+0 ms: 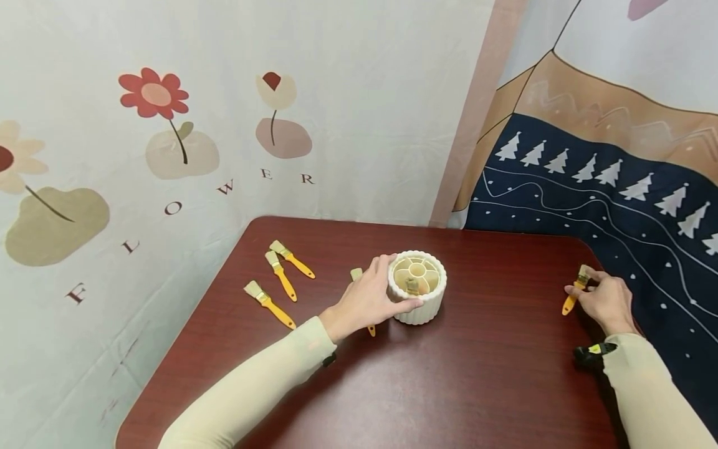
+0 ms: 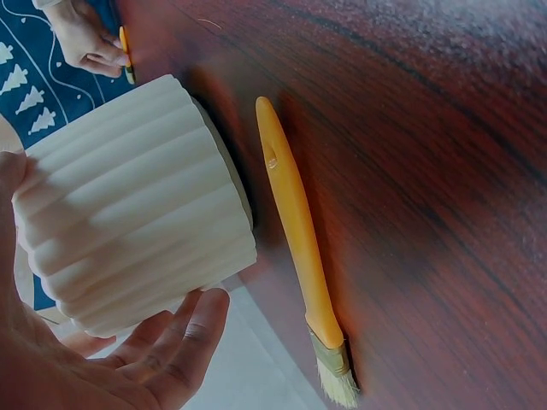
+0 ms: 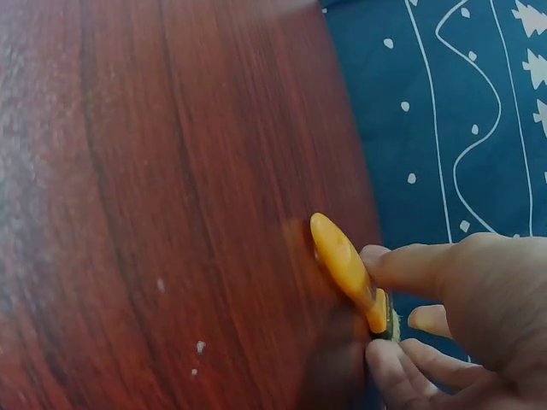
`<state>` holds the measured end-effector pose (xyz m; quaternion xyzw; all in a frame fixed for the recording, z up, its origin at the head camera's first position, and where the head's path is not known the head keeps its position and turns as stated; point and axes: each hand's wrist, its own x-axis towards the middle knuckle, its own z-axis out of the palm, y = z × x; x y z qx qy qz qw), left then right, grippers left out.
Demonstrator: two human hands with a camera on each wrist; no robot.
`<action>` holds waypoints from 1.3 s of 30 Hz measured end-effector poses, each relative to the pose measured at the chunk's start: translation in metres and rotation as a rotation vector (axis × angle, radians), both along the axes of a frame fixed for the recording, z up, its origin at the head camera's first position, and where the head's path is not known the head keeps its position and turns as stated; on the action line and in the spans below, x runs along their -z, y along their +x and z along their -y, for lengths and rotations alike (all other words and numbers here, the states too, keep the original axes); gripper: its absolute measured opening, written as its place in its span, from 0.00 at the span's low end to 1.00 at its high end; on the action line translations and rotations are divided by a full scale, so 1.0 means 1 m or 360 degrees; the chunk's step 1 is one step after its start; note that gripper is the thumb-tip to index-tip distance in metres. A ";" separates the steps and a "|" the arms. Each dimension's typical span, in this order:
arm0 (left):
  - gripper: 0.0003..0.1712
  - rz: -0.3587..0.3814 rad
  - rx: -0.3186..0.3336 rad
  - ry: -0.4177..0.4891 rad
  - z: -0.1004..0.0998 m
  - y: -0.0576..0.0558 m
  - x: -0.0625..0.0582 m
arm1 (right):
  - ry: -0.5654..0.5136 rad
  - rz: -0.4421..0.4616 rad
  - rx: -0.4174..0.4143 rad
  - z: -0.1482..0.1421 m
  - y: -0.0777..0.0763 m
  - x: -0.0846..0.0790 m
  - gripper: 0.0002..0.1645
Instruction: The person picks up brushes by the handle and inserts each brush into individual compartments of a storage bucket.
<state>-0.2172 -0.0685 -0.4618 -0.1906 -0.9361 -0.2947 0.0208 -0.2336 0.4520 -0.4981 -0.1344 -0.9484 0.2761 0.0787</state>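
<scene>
A white ribbed round holder [image 1: 422, 310] with divided compartments stands on the table, and a brush [image 1: 412, 285] sits inside it. My left hand [image 1: 370, 293] grips the holder's left side, thumb across the front and fingers at the back. Beside that hand lies a yellow-handled paintbrush [image 2: 295, 222], partly hidden by the hand in the head view. At the table's right edge my right hand [image 1: 608, 302] pinches another yellow-handled paintbrush [image 1: 570, 301] near its ferrule. In the right wrist view, thumb and fingers meet around that brush [image 3: 342, 260], its bristles mostly hidden.
Three more yellow-handled paintbrushes lie at the table's left: an upper one [image 1: 294, 260], a middle one [image 1: 282, 276] and a lower one [image 1: 270, 305]. The dark red wooden table [image 1: 482, 374] meets a printed curtain [image 1: 359, 125] along its back and right edges.
</scene>
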 end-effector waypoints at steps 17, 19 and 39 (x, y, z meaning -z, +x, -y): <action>0.65 -0.0017 0.0014 0.0009 0.000 -0.001 -0.004 | -0.0080 -0.0045 -0.0012 -0.006 -0.009 -0.001 0.34; 0.66 -0.0012 0.0011 0.0006 0.000 -0.001 -0.004 | -0.0075 -0.0055 -0.0012 -0.006 -0.010 -0.001 0.33; 0.66 -0.0005 0.0012 0.0000 0.000 0.000 -0.002 | -0.0042 -0.0047 0.0004 -0.007 -0.022 0.010 0.26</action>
